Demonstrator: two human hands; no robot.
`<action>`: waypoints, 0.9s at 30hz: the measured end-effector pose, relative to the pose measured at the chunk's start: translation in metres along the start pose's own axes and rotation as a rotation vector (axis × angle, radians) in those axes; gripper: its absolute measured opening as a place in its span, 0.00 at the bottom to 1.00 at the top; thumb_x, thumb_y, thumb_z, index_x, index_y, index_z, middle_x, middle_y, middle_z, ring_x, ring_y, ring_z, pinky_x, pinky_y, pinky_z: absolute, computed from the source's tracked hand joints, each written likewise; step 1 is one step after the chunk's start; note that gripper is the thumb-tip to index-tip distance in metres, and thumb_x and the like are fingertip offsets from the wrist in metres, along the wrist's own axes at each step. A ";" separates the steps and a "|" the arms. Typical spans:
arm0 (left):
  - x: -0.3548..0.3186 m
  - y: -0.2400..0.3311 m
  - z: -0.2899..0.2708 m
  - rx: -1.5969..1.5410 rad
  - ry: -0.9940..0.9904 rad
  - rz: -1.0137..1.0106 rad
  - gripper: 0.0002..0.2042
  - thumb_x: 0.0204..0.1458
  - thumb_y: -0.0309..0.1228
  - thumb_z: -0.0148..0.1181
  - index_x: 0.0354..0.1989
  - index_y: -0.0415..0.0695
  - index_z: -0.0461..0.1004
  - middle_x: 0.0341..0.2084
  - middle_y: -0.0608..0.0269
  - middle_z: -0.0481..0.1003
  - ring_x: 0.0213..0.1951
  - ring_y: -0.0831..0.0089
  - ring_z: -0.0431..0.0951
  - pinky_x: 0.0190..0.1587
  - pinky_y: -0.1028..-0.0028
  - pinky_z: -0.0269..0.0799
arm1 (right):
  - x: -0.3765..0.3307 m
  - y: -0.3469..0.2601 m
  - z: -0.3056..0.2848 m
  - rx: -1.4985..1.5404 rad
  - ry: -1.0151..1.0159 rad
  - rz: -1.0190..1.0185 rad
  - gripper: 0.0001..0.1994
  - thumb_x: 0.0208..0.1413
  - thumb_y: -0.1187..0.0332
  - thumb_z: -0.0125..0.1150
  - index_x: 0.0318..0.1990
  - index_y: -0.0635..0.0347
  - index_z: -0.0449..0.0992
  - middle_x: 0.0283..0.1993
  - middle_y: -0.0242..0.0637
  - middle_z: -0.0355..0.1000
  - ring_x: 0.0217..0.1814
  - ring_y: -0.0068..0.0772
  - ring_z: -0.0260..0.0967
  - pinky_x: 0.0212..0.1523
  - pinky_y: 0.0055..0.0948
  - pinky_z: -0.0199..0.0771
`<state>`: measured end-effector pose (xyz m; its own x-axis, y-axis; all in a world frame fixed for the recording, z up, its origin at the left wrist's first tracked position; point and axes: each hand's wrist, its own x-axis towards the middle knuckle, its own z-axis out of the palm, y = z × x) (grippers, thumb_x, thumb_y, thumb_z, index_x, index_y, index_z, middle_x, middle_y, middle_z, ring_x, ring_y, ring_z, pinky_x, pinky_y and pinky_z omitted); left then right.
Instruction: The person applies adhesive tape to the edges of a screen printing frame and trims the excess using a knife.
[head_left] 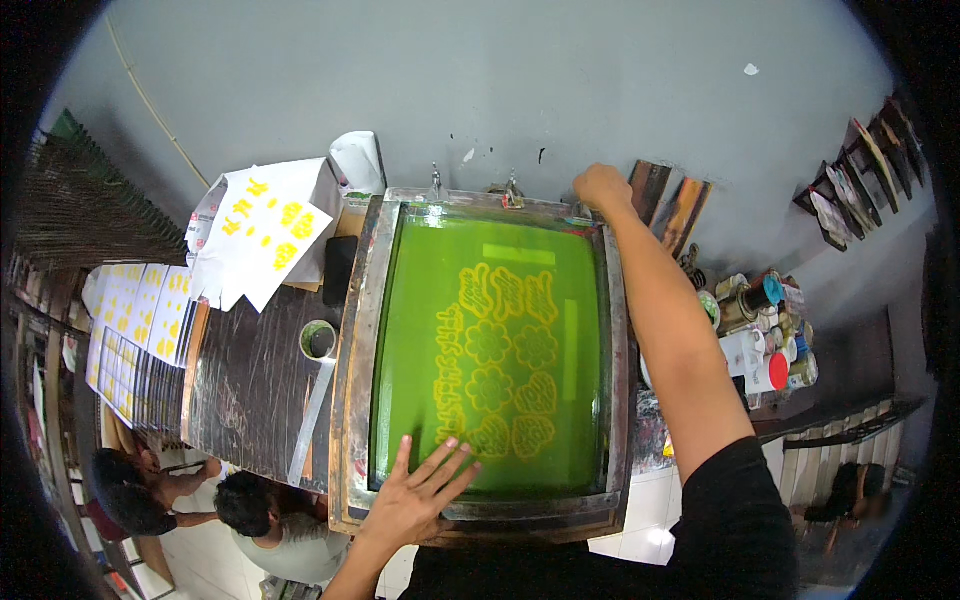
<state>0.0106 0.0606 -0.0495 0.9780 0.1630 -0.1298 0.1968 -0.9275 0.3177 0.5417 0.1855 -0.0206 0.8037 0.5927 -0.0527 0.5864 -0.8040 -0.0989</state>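
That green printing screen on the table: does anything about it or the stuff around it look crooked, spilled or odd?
Nothing is clearly spilled or broken. The green screen sits square in its metal frame. The left hand lies flat on its near edge; the right hand is at its far corner. Only the printed sheet looks askew, tilted over the stack beside the frame.

The printing screen [490, 350] has a frame [352, 380] of metal, dull grey and a little worn, with stains along the edges. Its mesh is a fine cloth, bright green, smooth and slightly glossy, with a matt yellow pattern in it. The tabletop [250, 390] beside it looks like dark, streaked metal sheet with a weak shine. The printed sheets [265, 235] are white paper, matt, with yellow marks. The tape roll [318, 340] looks like plastic. The cans and bottles [765, 335] are shiny metal and plastic. The wall [500, 80] is painted grey, matt, with small chips.
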 end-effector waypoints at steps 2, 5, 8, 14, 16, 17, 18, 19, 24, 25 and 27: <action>0.001 -0.001 -0.001 -0.042 -0.020 -0.019 0.47 0.39 0.43 0.74 0.73 0.59 0.62 0.74 0.65 0.58 0.77 0.69 0.51 0.76 0.35 0.36 | 0.004 0.007 -0.007 0.011 -0.082 -0.099 0.21 0.64 0.54 0.56 0.49 0.64 0.83 0.54 0.56 0.78 0.57 0.58 0.77 0.60 0.47 0.75; 0.002 -0.007 0.003 -0.113 -0.029 -0.053 0.50 0.37 0.51 0.77 0.74 0.59 0.61 0.76 0.64 0.56 0.78 0.68 0.50 0.77 0.37 0.35 | 0.012 0.053 -0.017 0.007 -0.093 -0.601 0.28 0.66 0.47 0.55 0.61 0.61 0.75 0.53 0.56 0.78 0.57 0.61 0.75 0.59 0.50 0.74; 0.006 -0.014 0.004 -0.140 -0.067 -0.066 0.54 0.33 0.58 0.77 0.74 0.59 0.61 0.76 0.62 0.54 0.78 0.66 0.49 0.77 0.38 0.33 | 0.006 0.064 -0.048 -0.199 -0.258 -0.766 0.26 0.69 0.46 0.52 0.66 0.49 0.72 0.55 0.53 0.78 0.58 0.60 0.74 0.59 0.52 0.74; 0.008 -0.014 0.007 -0.180 -0.095 -0.102 0.55 0.31 0.62 0.76 0.73 0.59 0.62 0.76 0.63 0.54 0.78 0.64 0.49 0.77 0.38 0.34 | 0.032 0.054 -0.058 -0.496 -0.267 -1.063 0.25 0.68 0.42 0.47 0.66 0.39 0.73 0.44 0.49 0.79 0.51 0.56 0.76 0.51 0.55 0.74; 0.010 -0.014 0.005 -0.161 -0.118 -0.096 0.55 0.31 0.62 0.76 0.73 0.59 0.63 0.76 0.63 0.54 0.78 0.64 0.50 0.77 0.38 0.35 | 0.043 0.059 -0.054 -0.476 -0.204 -1.184 0.24 0.69 0.42 0.47 0.63 0.42 0.73 0.39 0.51 0.78 0.49 0.56 0.76 0.49 0.56 0.74; 0.011 -0.014 0.004 -0.150 -0.132 -0.094 0.55 0.30 0.62 0.76 0.73 0.59 0.63 0.76 0.63 0.54 0.77 0.64 0.50 0.77 0.38 0.36 | 0.048 0.064 -0.050 -0.461 -0.172 -1.245 0.24 0.69 0.42 0.46 0.61 0.44 0.74 0.37 0.51 0.77 0.48 0.56 0.76 0.48 0.56 0.74; 0.012 -0.014 0.004 -0.149 -0.136 -0.095 0.55 0.30 0.62 0.76 0.73 0.59 0.63 0.76 0.64 0.55 0.77 0.64 0.50 0.77 0.39 0.36 | 0.051 0.068 -0.042 -0.456 -0.160 -1.192 0.23 0.69 0.43 0.46 0.59 0.46 0.73 0.36 0.52 0.77 0.47 0.57 0.76 0.47 0.57 0.74; 0.012 -0.014 0.004 -0.148 -0.141 -0.095 0.55 0.30 0.62 0.77 0.73 0.59 0.63 0.76 0.64 0.55 0.77 0.64 0.50 0.77 0.39 0.35 | 0.052 0.073 -0.030 -0.450 -0.148 -1.139 0.22 0.70 0.44 0.46 0.57 0.48 0.73 0.36 0.52 0.77 0.47 0.58 0.76 0.46 0.57 0.74; 0.009 -0.013 0.008 -0.146 -0.078 -0.083 0.53 0.30 0.64 0.75 0.70 0.57 0.67 0.74 0.62 0.59 0.76 0.63 0.55 0.76 0.38 0.36 | 0.023 0.089 0.017 -0.208 0.061 -0.849 0.20 0.73 0.48 0.42 0.47 0.57 0.66 0.29 0.59 0.76 0.34 0.69 0.74 0.34 0.62 0.72; 0.011 -0.014 0.008 -0.145 -0.074 -0.078 0.52 0.31 0.64 0.75 0.70 0.57 0.68 0.74 0.62 0.59 0.76 0.63 0.55 0.76 0.38 0.37 | 0.018 0.084 0.018 -0.237 0.050 -0.767 0.21 0.73 0.48 0.41 0.49 0.57 0.67 0.31 0.58 0.76 0.35 0.69 0.75 0.36 0.61 0.73; 0.009 -0.016 0.006 -0.143 -0.078 -0.067 0.53 0.31 0.63 0.75 0.71 0.57 0.66 0.75 0.62 0.58 0.76 0.63 0.54 0.76 0.38 0.36 | 0.002 0.059 0.013 -0.299 0.045 -0.594 0.23 0.73 0.46 0.39 0.53 0.57 0.69 0.34 0.58 0.78 0.37 0.67 0.77 0.39 0.61 0.77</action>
<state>0.0158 0.0748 -0.0610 0.9554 0.1909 -0.2255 0.2742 -0.8574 0.4356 0.5764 0.1399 -0.0396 0.3347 0.9418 -0.0321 0.9285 -0.3238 0.1818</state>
